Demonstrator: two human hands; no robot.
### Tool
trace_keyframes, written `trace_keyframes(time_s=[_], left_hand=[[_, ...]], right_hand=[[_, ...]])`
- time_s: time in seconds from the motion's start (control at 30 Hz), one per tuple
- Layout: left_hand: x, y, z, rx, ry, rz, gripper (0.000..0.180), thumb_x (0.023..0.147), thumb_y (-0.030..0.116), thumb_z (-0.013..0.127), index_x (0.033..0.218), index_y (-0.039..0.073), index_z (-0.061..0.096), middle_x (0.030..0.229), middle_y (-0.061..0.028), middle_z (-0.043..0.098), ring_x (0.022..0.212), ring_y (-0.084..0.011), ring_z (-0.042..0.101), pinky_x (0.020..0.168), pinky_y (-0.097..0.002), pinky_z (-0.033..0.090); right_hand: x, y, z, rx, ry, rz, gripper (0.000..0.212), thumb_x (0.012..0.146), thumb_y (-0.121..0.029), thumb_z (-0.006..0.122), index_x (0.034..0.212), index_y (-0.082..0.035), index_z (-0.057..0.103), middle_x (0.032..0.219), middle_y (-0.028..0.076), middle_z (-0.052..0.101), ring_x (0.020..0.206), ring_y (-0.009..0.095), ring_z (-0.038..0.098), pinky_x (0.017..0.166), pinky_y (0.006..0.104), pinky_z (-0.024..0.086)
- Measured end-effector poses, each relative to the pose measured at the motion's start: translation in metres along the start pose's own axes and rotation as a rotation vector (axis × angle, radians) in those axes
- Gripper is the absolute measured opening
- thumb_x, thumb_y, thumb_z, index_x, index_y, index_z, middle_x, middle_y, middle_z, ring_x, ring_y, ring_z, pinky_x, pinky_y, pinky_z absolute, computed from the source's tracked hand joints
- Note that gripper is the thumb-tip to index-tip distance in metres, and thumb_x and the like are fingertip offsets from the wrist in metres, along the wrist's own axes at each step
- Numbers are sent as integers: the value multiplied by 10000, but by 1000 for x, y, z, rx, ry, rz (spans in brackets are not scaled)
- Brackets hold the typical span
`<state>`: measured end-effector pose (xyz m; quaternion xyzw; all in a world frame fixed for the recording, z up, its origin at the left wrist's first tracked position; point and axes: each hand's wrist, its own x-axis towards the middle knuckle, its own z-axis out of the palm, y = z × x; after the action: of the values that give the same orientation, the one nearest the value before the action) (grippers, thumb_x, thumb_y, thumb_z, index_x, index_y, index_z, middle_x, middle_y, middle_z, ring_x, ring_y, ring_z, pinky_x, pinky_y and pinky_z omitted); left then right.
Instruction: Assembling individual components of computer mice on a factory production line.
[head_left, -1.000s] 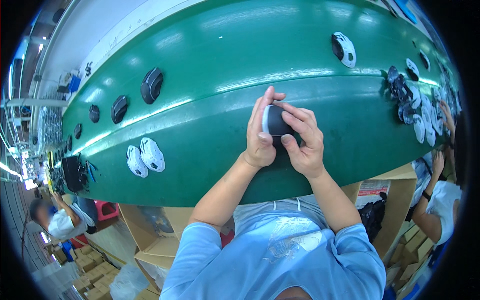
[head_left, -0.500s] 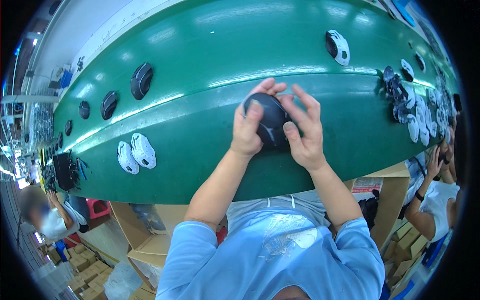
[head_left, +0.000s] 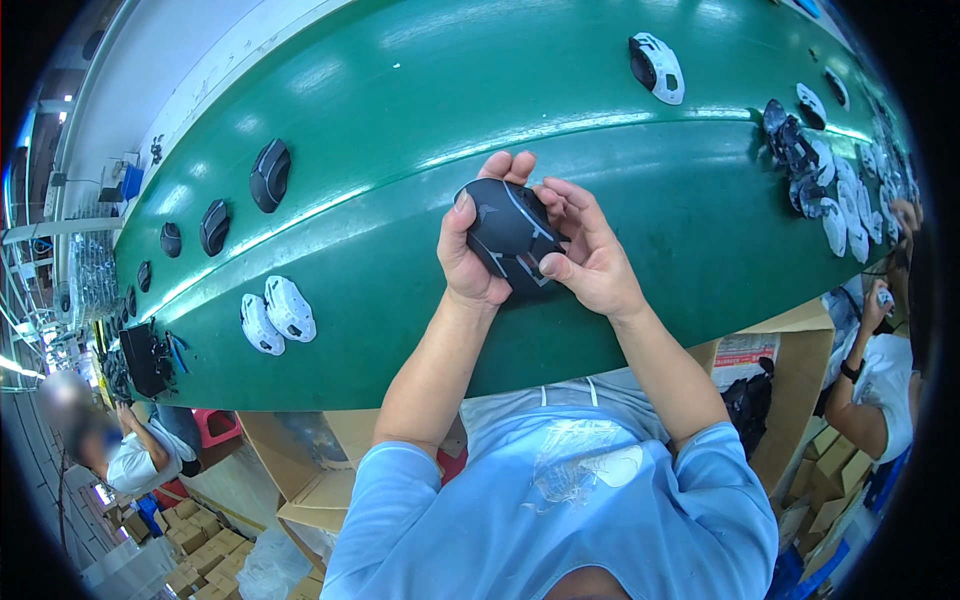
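Both hands hold a black mouse (head_left: 505,228) over the table (head_left: 400,340), midway along its near edge and a little in from it. The left hand (head_left: 467,258) has its grip clasped around the mouse's left side, thumb on top beside a small grey mark and fingertips showing past the far side. The right hand (head_left: 597,262) grasps the opposite side, thumb at the lower corner and fingers bent along the flank. The mouse is tilted, grey lines crossing its shell. Left of it, nearer the table's near edge, two white shells (head_left: 290,308) lie touching. Beyond them, a row of black mice (head_left: 269,176) runs toward the left end. A black-and-white shell (head_left: 657,69) lies toward the far edge, right of the hands. By the right end sits a heap of white and dark shells (head_left: 835,228); a black box (head_left: 146,358) stands at the near left corner.
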<state>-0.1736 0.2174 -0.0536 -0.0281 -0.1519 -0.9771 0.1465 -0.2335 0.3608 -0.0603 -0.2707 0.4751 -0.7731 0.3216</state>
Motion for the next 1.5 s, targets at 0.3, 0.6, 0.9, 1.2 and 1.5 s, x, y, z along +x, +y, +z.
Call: trace_keyframes(time_s=[0.3,0.6,0.9,1.2,1.5], left_hand=[[3,7,4,-49,-91,61,549,907,451,643,1345,130,556,1347,-60,587,1163,-342,615,1041,-498,474],[2,9,1,16,-73,66,523,880,430,675,1300,138,569,1290,-69,603,1170,-346,614,1051,-507,468],[-1,4,1,79,-119,-3,496,918,472,618,1273,129,568,1256,-76,604,1181,-395,592,1017,-550,498],[-1,6,5,787,218,362,945,893,817,422,1324,-21,498,1228,-126,571,1135,-285,603,935,-408,533],[-5,1,5,1107,120,320,806,986,630,503,1306,-108,545,1229,-192,614,1044,-258,669,897,-367,541]], right_hand=[[-6,-3,-9,-10,-93,170,359,909,-281,778,1070,-8,610,909,20,623,724,59,569,626,216,500],[-6,-18,-3,-114,-37,293,327,920,-294,764,1019,-8,641,818,6,629,695,48,570,582,200,474],[-6,-4,-2,-55,-98,72,414,881,-292,807,1085,26,638,876,26,638,757,84,604,621,205,506],[4,-22,20,-680,371,-366,494,822,-223,836,1215,5,644,1040,102,671,877,214,665,801,340,545],[-1,-22,2,-608,181,-263,449,742,-111,838,1139,-6,657,1065,158,691,972,221,687,839,347,566]])
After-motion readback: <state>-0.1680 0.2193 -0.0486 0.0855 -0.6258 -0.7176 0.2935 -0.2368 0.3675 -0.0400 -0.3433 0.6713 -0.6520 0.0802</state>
